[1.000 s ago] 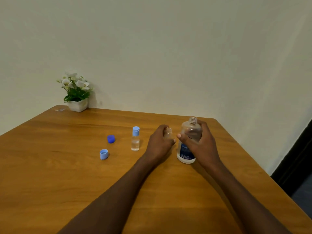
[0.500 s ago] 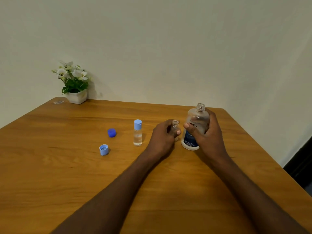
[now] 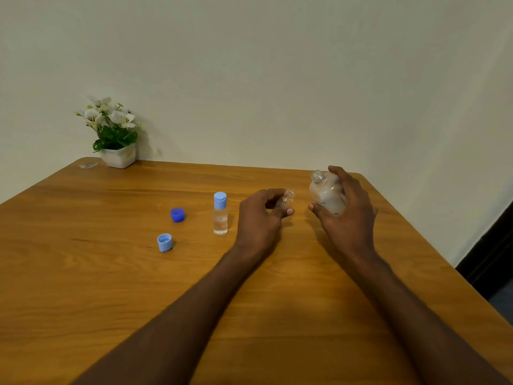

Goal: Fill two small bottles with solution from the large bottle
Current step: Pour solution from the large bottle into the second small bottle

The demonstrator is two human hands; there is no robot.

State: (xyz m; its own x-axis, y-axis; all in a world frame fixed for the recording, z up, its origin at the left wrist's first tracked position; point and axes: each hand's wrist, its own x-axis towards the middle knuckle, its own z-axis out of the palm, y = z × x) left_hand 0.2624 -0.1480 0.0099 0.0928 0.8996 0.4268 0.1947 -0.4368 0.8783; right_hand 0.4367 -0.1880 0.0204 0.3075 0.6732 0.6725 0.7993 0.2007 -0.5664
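My left hand grips a small clear bottle with no cap; only its open neck shows above my fingers. To its right, my right hand holds the large clear bottle lifted off the table and tilted left, its open mouth pointing toward the small bottle. A second small bottle with a light blue cap stands upright to the left of my left hand and holds clear liquid. A dark blue cap and a light blue cap lie loose further left.
The wooden table meets a plain wall. A white pot of flowers stands at its far left corner, with a small clear scrap beside it. The table's right edge drops to a dark floor.
My right hand has lifted the large bottle off the table and tipped it to the left. My left hand has kept its hold on the small bottle.
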